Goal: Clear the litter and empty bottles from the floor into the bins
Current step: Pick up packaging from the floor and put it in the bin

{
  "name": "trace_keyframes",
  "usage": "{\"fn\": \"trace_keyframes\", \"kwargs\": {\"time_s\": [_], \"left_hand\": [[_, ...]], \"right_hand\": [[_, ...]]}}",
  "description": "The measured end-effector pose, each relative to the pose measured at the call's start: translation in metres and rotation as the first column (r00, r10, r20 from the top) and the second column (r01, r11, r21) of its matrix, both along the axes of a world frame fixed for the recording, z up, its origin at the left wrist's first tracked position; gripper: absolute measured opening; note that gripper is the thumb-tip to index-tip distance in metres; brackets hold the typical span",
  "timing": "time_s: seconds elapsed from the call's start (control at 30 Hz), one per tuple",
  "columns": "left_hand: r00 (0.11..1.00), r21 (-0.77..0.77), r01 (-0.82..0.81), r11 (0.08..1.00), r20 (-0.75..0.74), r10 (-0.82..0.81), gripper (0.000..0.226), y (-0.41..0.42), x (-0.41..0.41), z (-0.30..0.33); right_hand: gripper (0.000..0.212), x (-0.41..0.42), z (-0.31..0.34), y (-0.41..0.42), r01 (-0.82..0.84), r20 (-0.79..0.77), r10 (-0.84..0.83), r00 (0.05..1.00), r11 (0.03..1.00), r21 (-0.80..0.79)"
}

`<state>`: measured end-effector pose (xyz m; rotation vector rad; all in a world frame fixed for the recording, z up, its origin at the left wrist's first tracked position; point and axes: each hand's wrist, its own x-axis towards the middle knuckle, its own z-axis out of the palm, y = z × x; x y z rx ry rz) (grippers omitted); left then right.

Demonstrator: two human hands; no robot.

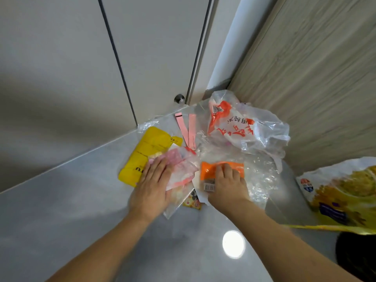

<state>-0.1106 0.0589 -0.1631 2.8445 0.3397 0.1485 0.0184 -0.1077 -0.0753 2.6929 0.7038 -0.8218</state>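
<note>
While both hands reach into the corner, I log a pile of litter on the grey floor [61, 210], heaped where a white door [158, 47] meets a wood-grain wall panel [315, 78].

Left hand [151, 190]: fingers straight and together, lying flat on a pink-and-clear plastic wrapper [181, 169]. Pressing, not pinching, as far as I can see. Its little-finger side touches a yellow plastic bag [146, 153] that lies flat beside the wrapper.

Right hand [227, 184]: fingers bent down onto an orange packet [211, 169]. Fingertips are on the packet's top edge; I cannot tell whether they curl round it or only press. A barcode label shows at the packet's near edge, just by the thumb side.

Other litter: two pink strips [188, 129] lie beyond the hands, near the door; a crumpled clear bag with red print [244, 127] sits against the wall panel; clear film [262, 180] lies under and to the right of the orange packet. A small printed card [192, 202] peeks out between the wrists.

Far right: a large yellow-and-white printed sack [341, 192], apart from the pile.
</note>
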Motion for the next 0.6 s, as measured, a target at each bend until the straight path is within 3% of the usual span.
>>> {"fn": "trace_keyframes", "kwargs": {"time_s": [0.07, 0.13, 0.23, 0.33, 0.47, 0.53, 0.6], "left_hand": [[1.000, 0.009, 0.000, 1.000, -0.001, 0.000, 0.063, 0.001, 0.000, 0.000], [1.000, -0.002, -0.002, 1.000, 0.016, 0.002, 0.061, 0.001, 0.001, -0.002], [0.998, 0.010, -0.004, 1.000, 0.057, 0.003, 0.059, 0.001, 0.001, -0.006], [0.997, 0.019, -0.013, 1.000, 0.077, 0.011, 0.060, 0.000, 0.000, -0.008], [0.996, 0.010, -0.010, 1.000, 0.090, 0.009, 0.053, 0.003, 0.001, -0.010], [0.998, -0.007, -0.013, 1.000, 0.066, 0.014, 0.051, 0.002, 0.002, -0.006], [1.000, -0.008, -0.025, 1.000, -0.001, 0.025, 0.054, 0.002, 0.006, 0.007]], "right_hand": [[0.095, 0.001, -0.004, 0.001, -0.062, -0.007, 0.062, 0.998, 0.996, -0.062], [0.093, 0.005, -0.003, 0.000, -0.136, 0.034, 0.139, 0.990, 0.987, -0.084], [0.075, 0.011, -0.002, -0.008, -0.246, 0.131, 0.257, 0.957, 0.964, -0.097], [0.043, 0.011, 0.005, -0.017, -0.303, 0.193, 0.310, 0.931, 0.951, -0.068], [0.028, 0.010, 0.034, -0.021, -0.117, 0.227, 0.087, 0.970, 0.985, 0.126], [0.013, 0.010, 0.056, -0.026, 0.022, 0.205, -0.092, 0.974, 0.948, 0.317], [0.017, 0.008, 0.080, -0.034, 0.093, 0.159, -0.190, 0.969, 0.875, 0.475]]}}
